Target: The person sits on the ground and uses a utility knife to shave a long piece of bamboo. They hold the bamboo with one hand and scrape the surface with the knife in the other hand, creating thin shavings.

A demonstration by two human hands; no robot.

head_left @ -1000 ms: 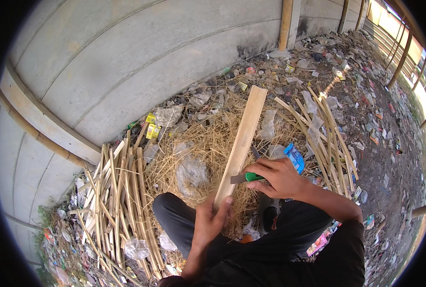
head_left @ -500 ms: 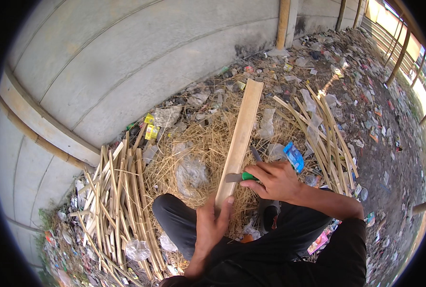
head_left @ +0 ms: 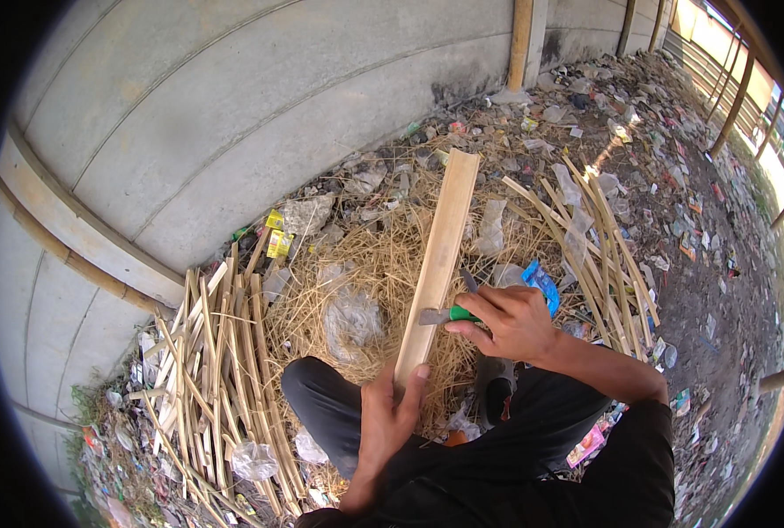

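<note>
A long split bamboo piece [head_left: 440, 242], pale and hollowed along its length, slants up and away from my lap. My left hand [head_left: 390, 412] is closed around its near end, thumb on top. In my right hand [head_left: 517, 324] is a green-handled knife [head_left: 434, 316] with a short, broad grey blade. The blade lies against the inner face of the bamboo, a little beyond my left hand. A narrow dark blade tip [head_left: 469, 280] shows just past my right fingers; whether it belongs to a second tool in that hand I cannot tell.
Thin bamboo strips [head_left: 220, 378] are piled at my left, and another pile of strips [head_left: 599, 255] lies at the right. Straw-like shavings [head_left: 392, 264] cover the ground ahead, with clear plastic [head_left: 352, 321] among them. A concrete wall [head_left: 260, 114] stands beyond; litter spreads rightward.
The far end of the bamboo has shifted slightly left. My right hand and the knife have moved a little up and to the right, with the blade still on the bamboo.
</note>
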